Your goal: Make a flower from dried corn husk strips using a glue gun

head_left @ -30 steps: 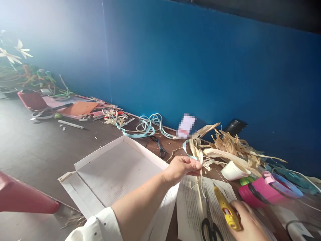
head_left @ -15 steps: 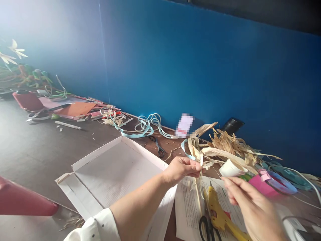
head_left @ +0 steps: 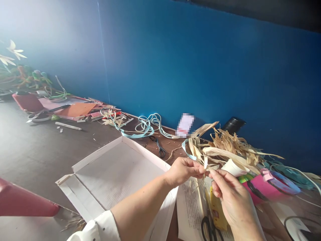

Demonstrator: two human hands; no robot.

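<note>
My left hand [head_left: 187,172] is closed in a pinch on a small bundle of pale dried corn husk [head_left: 206,163], whose frayed ends hang below the fingers. Right against it, the fingertips of my right hand [head_left: 229,194] are pinched together at the bundle; a thin strand seems to be in them, mostly hidden. Under the hands lies a printed sheet [head_left: 189,211] with a yellow glue gun [head_left: 218,211], partly covered by my right hand, and black-handled scissors [head_left: 206,226]. Just behind are a heap of dried husks [head_left: 228,144] and a tipped white paper cup [head_left: 233,168].
An open white cardboard box lid [head_left: 107,180] lies left of the hands. Behind it are small dark scissors [head_left: 160,149] and light-blue cord [head_left: 142,130]. A pink container [head_left: 258,189] stands at right. Along the blue wall [head_left: 175,67] are coloured papers [head_left: 81,109] and craft scraps.
My right hand has moved left and up from beside the bundle, and its fingertips now meet my left hand's at the husk. My left hand has barely moved.
</note>
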